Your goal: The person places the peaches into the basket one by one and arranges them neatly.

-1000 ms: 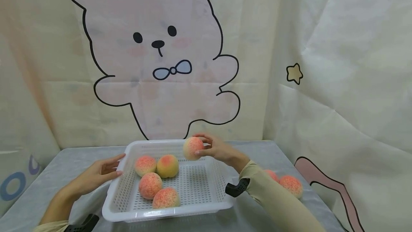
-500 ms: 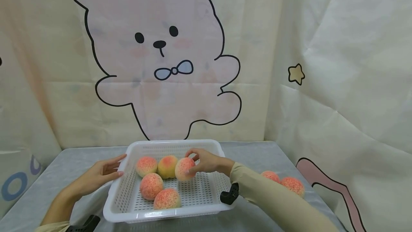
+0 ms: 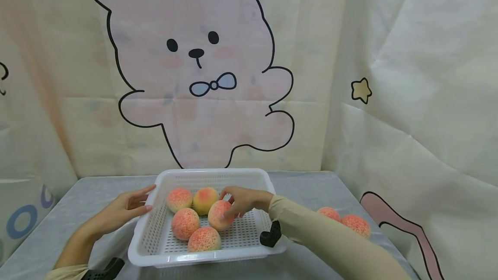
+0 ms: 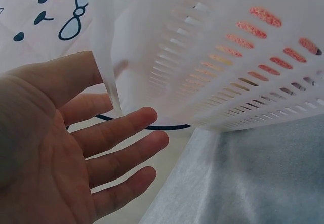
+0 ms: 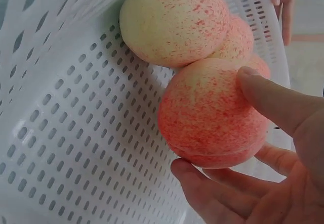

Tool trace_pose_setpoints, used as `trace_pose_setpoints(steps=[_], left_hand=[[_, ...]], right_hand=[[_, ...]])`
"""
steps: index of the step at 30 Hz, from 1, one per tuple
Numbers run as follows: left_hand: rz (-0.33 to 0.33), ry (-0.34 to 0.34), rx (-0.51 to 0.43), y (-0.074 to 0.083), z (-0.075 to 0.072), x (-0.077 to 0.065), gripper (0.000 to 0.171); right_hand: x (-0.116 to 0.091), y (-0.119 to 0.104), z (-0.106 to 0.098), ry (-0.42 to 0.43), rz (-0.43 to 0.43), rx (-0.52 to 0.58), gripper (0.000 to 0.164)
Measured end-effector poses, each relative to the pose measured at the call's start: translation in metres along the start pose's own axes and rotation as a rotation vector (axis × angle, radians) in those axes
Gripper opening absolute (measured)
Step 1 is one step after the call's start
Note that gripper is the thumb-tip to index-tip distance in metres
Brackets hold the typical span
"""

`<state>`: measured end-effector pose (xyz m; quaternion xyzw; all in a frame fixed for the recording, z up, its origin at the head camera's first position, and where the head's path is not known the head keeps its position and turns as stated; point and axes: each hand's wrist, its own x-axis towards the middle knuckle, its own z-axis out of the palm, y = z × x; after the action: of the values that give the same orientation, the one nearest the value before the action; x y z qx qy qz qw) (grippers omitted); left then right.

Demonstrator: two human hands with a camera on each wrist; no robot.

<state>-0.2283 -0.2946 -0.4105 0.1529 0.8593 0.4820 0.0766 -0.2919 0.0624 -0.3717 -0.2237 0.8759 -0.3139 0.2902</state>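
A white plastic basket (image 3: 249, 228) with slotted walls stands on the table, holding several red-speckled peaches. My right hand (image 3: 243, 200) reaches over its right side and holds one peach (image 3: 219, 216), low among the others. In the right wrist view the thumb lies on top of this peach (image 5: 212, 118) and the fingers curl beneath it; another peach (image 5: 174, 21) sits against it. A yellower peach (image 3: 205, 201) is just behind. My left hand (image 3: 120, 211) grips the basket's left rim, thumb over the edge and the other fingers (image 4: 126, 158) spread outside the wall.
Two more peaches (image 3: 355, 226) lie on the grey table cloth (image 3: 303, 185) right of the basket, partly behind the right sleeve (image 3: 323, 232). A cloth backdrop (image 3: 218, 120) with a cartoon animal hangs behind the table.
My right hand has lowered the peach from above the basket's back right down and leftward in among the other peaches. The left hand keeps its place on the rim.
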Motion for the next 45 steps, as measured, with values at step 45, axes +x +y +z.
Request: trace_pose_setpoints(steps=[45], left_hand=[[-0.022,0.008,0.041,0.001,0.001,-0.001,0.075]], right_hand=[[-0.022,-0.005,-0.029,-0.007,-0.056,-0.148,0.053]])
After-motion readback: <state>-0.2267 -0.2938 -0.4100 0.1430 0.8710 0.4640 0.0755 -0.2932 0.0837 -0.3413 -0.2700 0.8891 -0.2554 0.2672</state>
